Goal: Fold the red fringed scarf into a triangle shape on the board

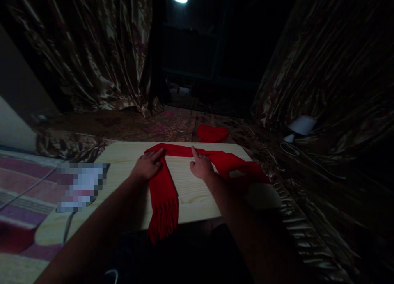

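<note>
As left hand point(147, 166) and right hand point(201, 165) press ungripping, index fingers extended, long red fringed cloth scarf point(179, 150) lies flat leftward; right stretch not yet straightened.

A pale, wood-grained tabletop point(197, 198) with rounded corners carries a red scarf point(163, 181). From a fold at 11 o'clock, one leg runs down to 6 o'clock, its fringe hanging over the near edge; the rest stretches past 12 and spreads loosely to 3 o'clock. A cable point(66, 230) crosses the top at 8 o'clock, below a pixelated item point(83, 185) at 9.
</note>
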Tool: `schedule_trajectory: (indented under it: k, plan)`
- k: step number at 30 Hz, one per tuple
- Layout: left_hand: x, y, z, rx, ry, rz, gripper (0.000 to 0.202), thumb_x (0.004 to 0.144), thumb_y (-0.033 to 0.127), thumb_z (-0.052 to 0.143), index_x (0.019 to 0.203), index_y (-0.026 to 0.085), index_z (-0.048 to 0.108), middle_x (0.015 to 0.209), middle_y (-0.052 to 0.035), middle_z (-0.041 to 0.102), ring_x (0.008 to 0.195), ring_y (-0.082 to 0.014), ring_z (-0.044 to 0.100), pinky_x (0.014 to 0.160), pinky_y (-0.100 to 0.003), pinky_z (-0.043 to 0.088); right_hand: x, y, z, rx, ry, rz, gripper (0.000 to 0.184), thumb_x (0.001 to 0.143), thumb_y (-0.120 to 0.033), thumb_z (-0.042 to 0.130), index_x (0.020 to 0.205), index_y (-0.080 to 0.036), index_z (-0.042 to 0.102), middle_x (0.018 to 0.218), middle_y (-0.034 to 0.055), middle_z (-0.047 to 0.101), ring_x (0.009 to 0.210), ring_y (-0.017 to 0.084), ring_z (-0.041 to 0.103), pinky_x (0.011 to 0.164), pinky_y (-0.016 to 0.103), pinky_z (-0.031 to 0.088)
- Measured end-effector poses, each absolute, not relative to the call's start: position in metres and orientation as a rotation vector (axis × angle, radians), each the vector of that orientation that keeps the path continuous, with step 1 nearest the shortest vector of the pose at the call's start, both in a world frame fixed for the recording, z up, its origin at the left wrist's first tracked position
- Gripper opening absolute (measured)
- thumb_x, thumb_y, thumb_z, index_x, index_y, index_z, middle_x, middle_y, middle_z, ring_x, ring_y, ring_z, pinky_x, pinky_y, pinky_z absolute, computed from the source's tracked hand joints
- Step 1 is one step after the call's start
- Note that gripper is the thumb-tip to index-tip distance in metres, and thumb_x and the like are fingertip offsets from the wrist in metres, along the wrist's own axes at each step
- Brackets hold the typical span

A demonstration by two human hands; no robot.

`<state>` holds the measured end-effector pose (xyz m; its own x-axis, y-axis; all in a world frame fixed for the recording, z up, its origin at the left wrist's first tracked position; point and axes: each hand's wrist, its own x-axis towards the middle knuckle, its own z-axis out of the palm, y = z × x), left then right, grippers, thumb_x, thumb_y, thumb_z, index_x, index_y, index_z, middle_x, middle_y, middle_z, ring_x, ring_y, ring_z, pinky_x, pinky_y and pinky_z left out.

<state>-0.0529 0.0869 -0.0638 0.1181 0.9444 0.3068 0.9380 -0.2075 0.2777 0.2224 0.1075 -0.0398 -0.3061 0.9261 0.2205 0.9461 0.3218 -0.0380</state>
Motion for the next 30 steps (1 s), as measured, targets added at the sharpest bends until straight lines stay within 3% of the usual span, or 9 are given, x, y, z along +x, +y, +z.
schedule_trajectory:
  k: [8, 13, 18, 23, 26, 30]
  plan:
    - [-0.051, 0.086, -0.063, 2.245, 2.064, 0.584, 0.076, 0.091, 0.037, 0.047, 0.163, 0.022, 0.028, 0.166, -0.0124, 0.031, 0.150, -0.0327, 0.035, 0.118, -0.048, 0.031, 0.228, 0.152, -0.037, -1.629, -2.478, -0.084, 0.088, 0.090, -0.044, 0.058, 0.164, -0.017, 0.019, 0.149, 0.0158, 0.053, 0.139, 0.028, 0.042, 0.113, 0.041, 0.029]
    - [-0.049, 0.084, -0.059, 2.217, 2.071, 0.568, 0.076, 0.092, 0.036, 0.047, 0.163, 0.020, 0.025, 0.158, -0.0106, 0.046, 0.145, -0.0330, 0.043, 0.117, -0.047, 0.035, 0.233, 0.162, -0.047, -1.742, -2.557, 0.090, 0.072, 0.100, -0.056, 0.041, 0.162, -0.023, 0.027, 0.150, 0.0142, 0.054, 0.138, 0.028, 0.045, 0.114, 0.043, 0.027]
    - [-0.050, 0.085, -0.058, 2.238, 2.091, 0.499, 0.077, 0.092, 0.038, 0.045, 0.164, 0.022, 0.023, 0.160, -0.0085, 0.043, 0.146, -0.0305, 0.042, 0.118, -0.046, 0.034, 0.235, 0.154, -0.050, -1.684, -2.524, 0.039, 0.076, 0.099, -0.057, 0.043, 0.164, -0.023, 0.021, 0.148, 0.0133, 0.056, 0.137, 0.028, 0.047, 0.115, 0.042, 0.026]
    - [-0.055, 0.089, -0.067, 2.321, 2.027, 0.567, 0.060, 0.092, 0.035, 0.043, 0.152, 0.032, 0.050, 0.153, -0.0046, 0.053, 0.144, -0.0296, 0.044, 0.117, -0.050, 0.037, 0.242, 0.136, -0.051, -1.660, -2.507, 0.036, 0.070, 0.101, -0.054, 0.040, 0.163, -0.026, 0.026, 0.161, 0.0083, 0.042, 0.149, 0.027, 0.032, 0.122, 0.043, 0.017]
    - [-0.058, 0.092, -0.071, 2.420, 1.886, 0.614, 0.056, 0.090, 0.033, 0.041, 0.141, 0.025, 0.064, 0.143, -0.0065, 0.063, 0.143, -0.0282, 0.047, 0.120, -0.048, 0.035, 0.246, 0.127, -0.050, -1.652, -2.501, 0.097, 0.071, 0.100, -0.053, 0.041, 0.163, -0.026, 0.023, 0.165, 0.0064, 0.035, 0.153, 0.025, 0.026, 0.124, 0.043, 0.015]
    - [-0.057, 0.089, -0.069, 2.463, 1.808, 0.618, 0.061, 0.089, 0.034, 0.037, 0.141, 0.013, 0.063, 0.143, -0.0102, 0.062, 0.142, -0.0287, 0.048, 0.121, -0.045, 0.036, 0.246, 0.124, -0.047, -1.669, -2.495, 0.152, 0.075, 0.100, -0.055, 0.041, 0.164, -0.024, 0.019, 0.167, 0.0067, 0.031, 0.154, 0.024, 0.023, 0.124, 0.044, 0.014]
